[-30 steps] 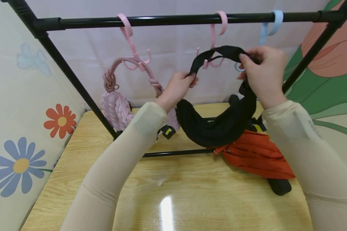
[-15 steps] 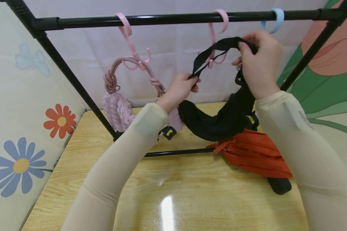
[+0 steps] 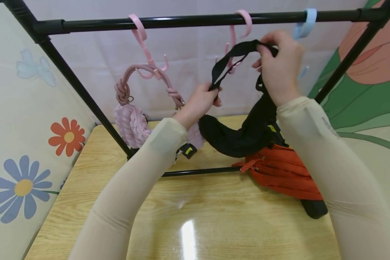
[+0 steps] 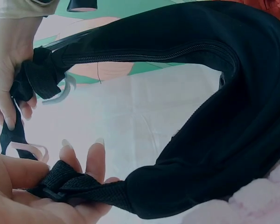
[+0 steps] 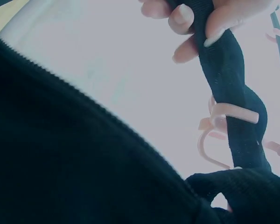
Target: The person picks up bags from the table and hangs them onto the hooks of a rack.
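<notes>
A black crescent-shaped bag [image 3: 238, 142] with a zipper hangs from its webbing strap [image 3: 243, 47], which both hands hold. My left hand [image 3: 199, 103] pinches the strap's left end, by a buckle [image 4: 53, 192] seen in the left wrist view. Higher up, my right hand [image 3: 281, 68] pinches the strap between thumb and fingers. Behind the raised strap loop is the middle pink hook [image 3: 245, 21], its prongs partly hidden. In the right wrist view a pink prong [image 5: 235, 112] overlaps the strap; I cannot tell whether the strap hangs on it.
A black rail [image 3: 188, 21] carries the hooks. A lilac puffy bag [image 3: 131, 124] hangs on the left pink hook [image 3: 143, 43]. A blue hook [image 3: 307, 25] is at the right. An orange-red bag [image 3: 282, 173] lies on the wooden table [image 3: 214, 216] below.
Both hands and the black bag have moved; the right hand has gone up and left. The strap has lifted toward the middle pink hook, which has turned. The blue hook has turned too.
</notes>
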